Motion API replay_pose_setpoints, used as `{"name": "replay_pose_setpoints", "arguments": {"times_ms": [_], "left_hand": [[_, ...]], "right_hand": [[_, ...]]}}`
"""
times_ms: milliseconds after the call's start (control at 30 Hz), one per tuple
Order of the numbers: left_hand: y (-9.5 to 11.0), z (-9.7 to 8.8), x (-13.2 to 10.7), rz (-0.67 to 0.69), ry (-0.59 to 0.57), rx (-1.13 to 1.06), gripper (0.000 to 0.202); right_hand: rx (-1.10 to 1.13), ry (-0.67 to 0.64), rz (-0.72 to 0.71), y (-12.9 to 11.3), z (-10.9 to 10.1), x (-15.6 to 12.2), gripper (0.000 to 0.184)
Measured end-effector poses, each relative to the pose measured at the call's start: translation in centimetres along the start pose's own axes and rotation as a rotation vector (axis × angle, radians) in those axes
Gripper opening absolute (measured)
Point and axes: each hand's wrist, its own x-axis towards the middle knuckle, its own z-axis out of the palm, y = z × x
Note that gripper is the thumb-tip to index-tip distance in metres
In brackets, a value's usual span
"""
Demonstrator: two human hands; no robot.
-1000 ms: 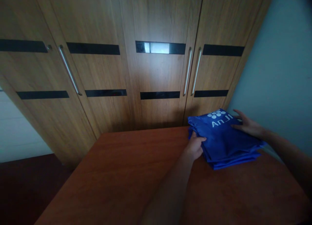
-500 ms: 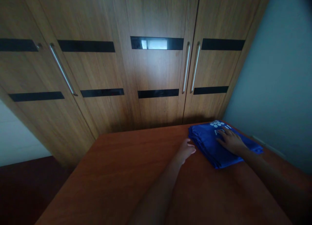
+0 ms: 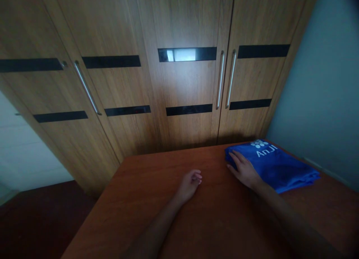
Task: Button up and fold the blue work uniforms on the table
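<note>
The right hand hides a bit of the blue cloth. The top of the closet and the near side of the desk are cut off.

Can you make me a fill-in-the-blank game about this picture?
1. The folded cloth is coloured ____.
2. The letters on it are coloured ____.
3. Of the person's two hands, the one nearer the cloth is the ____ one.
4. The wardrobe shows ____ long metal handles.

Missing words: blue; white; right; three.
</note>
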Motion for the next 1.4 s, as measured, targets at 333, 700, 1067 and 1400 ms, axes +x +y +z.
{"name": "replay_pose_setpoints", "arguments": {"times_ms": [333, 700, 1067, 1400], "left_hand": [[2.0, -2.8, -3.1, 0.225, 0.152, 0.47, 0.045], [2.2, -2.2, -3.6, 0.244, 0.026, 0.544, 0.037], [2.8, -2.2, -3.9, 0.252, 0.005, 0.55, 0.033], [2.6, -2.2, -3.8, 0.241, 0.002, 0.592, 0.031]], "right_hand": [[0.698, -0.215, -0.24, -17.2, 1.0, 0.9, 0.03], [0.78, -0.179, -0.121, -18.2, 5.5, -1.7, 0.049], [0.621, -0.189, -0.205, -18.1, 4.3, -1.7, 0.04], [0.62, -0.186, -0.209, -18.0, 4.3, -1.7, 0.042]]}}
